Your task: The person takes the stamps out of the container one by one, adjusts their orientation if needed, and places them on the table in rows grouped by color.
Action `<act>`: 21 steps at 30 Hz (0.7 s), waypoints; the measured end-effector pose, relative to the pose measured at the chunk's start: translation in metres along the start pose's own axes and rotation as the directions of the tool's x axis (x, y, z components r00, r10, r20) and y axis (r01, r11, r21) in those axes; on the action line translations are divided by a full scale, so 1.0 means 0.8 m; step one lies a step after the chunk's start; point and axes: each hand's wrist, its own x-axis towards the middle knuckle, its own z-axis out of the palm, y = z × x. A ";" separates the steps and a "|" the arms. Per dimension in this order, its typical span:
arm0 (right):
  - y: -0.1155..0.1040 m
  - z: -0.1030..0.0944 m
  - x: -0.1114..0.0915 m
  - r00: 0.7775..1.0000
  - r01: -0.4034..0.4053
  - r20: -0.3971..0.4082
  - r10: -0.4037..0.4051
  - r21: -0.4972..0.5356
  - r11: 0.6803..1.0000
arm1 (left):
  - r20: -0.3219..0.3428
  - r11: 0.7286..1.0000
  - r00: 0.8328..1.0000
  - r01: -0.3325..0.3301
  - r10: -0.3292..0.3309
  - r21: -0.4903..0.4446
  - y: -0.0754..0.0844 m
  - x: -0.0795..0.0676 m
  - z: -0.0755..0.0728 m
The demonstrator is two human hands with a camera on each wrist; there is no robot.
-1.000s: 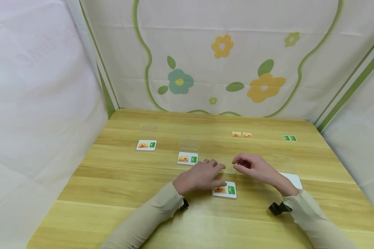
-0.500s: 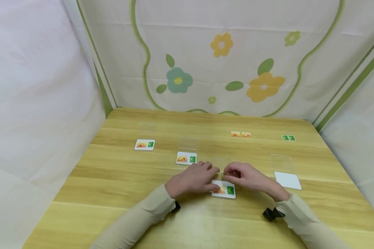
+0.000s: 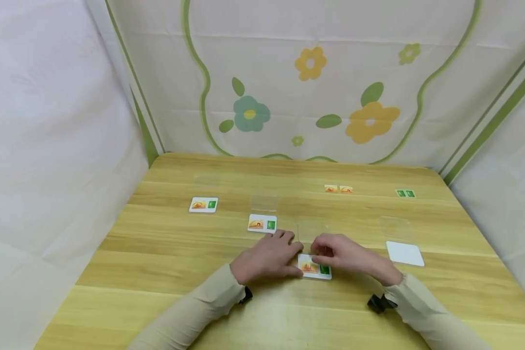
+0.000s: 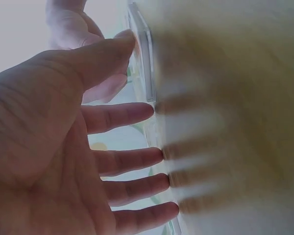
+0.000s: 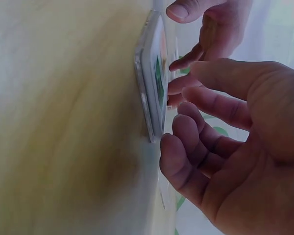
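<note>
A white card in a clear plastic case (image 3: 308, 268), with an orange picture and a green one, lies on the table between both hands. My left hand (image 3: 267, 256) is spread at its left side. In the left wrist view the fingers are straight, tips at the table, and the thumb (image 4: 125, 41) is at the case's edge. My right hand (image 3: 343, 255) hovers over the card's right part, hiding some of the green picture. In the right wrist view its fingers (image 5: 174, 154) bend loosely, with nothing visible between thumb and forefinger. Behind the card stands a faint clear panel (image 3: 310, 233).
Two similar cards lie to the left, a nearer card (image 3: 262, 223) and a farther card (image 3: 203, 205), with clear panels behind them. A blank white card (image 3: 404, 253) lies right. Small orange pictures (image 3: 339, 189) and green ones (image 3: 406, 193) lie at the back.
Both hands have come nearer to me and slightly left. The right hand is now over the card's green picture, and the left thumb has shifted off the orange picture to the card's edge.
</note>
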 end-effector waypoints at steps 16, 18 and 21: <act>-0.003 0.009 -0.002 0.997 -0.050 0.055 0.056 -0.093 0.994 | 0.003 0.999 1.000 0.018 -0.018 -0.039 0.011 -0.005 0.002; -0.004 0.008 -0.003 0.996 -0.056 0.059 0.062 -0.106 0.993 | -0.005 0.999 1.000 0.015 -0.015 -0.031 0.013 -0.005 0.001; -0.006 0.007 -0.003 0.996 -0.051 0.061 0.058 -0.114 0.992 | -0.011 1.000 1.000 0.016 -0.016 -0.019 0.015 -0.005 0.000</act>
